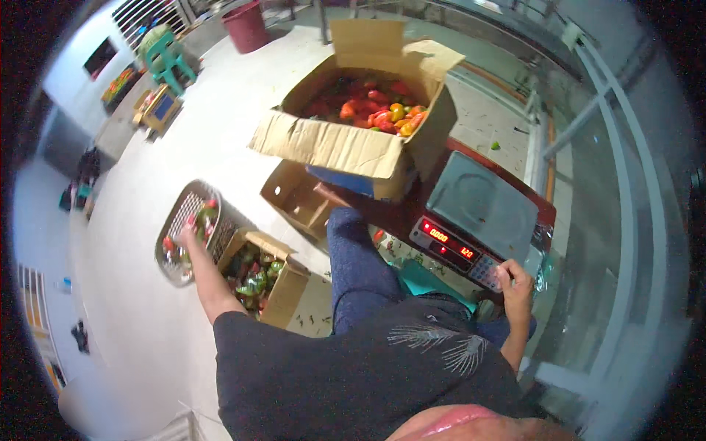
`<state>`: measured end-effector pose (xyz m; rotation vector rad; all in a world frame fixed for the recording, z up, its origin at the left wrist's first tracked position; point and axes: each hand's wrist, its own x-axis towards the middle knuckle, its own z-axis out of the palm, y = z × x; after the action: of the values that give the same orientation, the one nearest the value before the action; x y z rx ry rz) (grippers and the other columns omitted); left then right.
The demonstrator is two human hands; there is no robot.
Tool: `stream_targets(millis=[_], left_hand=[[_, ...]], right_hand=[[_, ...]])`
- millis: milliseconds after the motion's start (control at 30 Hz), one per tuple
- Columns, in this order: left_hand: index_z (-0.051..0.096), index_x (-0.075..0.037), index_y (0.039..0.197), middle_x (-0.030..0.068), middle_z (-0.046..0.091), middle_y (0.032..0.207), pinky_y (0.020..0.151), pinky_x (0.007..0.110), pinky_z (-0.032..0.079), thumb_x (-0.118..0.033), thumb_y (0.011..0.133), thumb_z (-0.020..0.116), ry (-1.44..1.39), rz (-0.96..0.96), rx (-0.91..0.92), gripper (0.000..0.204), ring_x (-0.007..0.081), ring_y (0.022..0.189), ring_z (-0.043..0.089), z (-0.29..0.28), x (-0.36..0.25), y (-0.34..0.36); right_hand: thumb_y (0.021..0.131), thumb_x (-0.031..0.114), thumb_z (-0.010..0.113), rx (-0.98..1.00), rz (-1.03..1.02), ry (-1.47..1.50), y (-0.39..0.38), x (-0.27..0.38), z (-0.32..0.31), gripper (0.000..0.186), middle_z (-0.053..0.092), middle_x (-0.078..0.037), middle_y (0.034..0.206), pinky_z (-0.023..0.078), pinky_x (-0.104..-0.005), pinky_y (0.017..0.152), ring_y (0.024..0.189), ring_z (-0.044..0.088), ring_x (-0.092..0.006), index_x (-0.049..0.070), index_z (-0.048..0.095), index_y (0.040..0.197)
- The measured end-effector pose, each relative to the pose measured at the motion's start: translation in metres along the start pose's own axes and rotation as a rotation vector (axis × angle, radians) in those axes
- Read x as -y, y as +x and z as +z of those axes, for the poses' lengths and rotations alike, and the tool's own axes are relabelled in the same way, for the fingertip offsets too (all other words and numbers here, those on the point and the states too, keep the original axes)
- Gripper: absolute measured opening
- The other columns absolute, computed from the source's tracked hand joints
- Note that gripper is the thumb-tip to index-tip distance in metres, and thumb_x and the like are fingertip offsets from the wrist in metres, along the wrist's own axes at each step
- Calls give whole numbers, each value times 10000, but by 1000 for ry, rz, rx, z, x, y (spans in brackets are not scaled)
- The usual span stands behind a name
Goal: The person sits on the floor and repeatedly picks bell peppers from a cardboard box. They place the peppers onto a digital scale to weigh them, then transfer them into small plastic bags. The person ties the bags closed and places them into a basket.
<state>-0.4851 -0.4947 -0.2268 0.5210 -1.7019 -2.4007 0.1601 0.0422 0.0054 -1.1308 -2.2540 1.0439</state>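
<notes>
My left hand (187, 231) reaches into an oval plastic basket (169, 257) holding red and green peppers; its fingers are blurred among them. A cardboard box of mostly green peppers (254, 279) sits beside the basket. My right hand (513, 281) is at the keypad of a digital scale (478, 206) with a lit red display and flat top, its fingers curled; I cannot make out whether anything is in them. The scale stands on a dark red table (544, 209). Left of the scale is a large open box (331, 147) full of red, orange and yellow peppers.
A smaller open box (290, 187) lies below the large one. A maroon bin (246, 26), a green plastic chair (169, 62) and a yellow-framed machine (158, 106) stand at the back left. Pale metal framing (610, 184) runs along the right. Scraps dot the floor near my legs.
</notes>
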Motion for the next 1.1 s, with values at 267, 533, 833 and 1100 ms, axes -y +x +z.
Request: stream_targets(millis=[267,533,833,1100], left_hand=[[599,-59,1098,120,626,972,736,389,490,-304,892,468,0,-184,-156,346,254,792,605,-10,24,29],[573,-38,1123,90,621,1011,679,304,492,-164,893,515,592,174,365,269,187,754,595,68,108,-65],[554,-14,1072,88,590,1009,734,298,492,-80,923,486,671,404,853,177,168,885,577,176,136,-293],[505,37,1202,108,594,1065,861,306,463,65,876,480,543,276,1114,328,180,967,566,179,129,-377]], right_hand=[[879,209,586,-80,-171,-34,6,-37,6,227,459,-61,617,369,-305,541,572,452,-105,13,530,779],[889,140,579,126,-38,615,-23,-30,-36,141,504,25,696,405,-214,588,622,482,-65,15,627,932],[866,113,564,-507,16,368,23,-188,-44,120,640,13,838,434,-218,654,701,520,-56,35,642,912],[709,398,725,-910,843,-621,47,-382,-62,486,647,-31,1024,412,-522,868,1027,578,-285,152,571,1099]])
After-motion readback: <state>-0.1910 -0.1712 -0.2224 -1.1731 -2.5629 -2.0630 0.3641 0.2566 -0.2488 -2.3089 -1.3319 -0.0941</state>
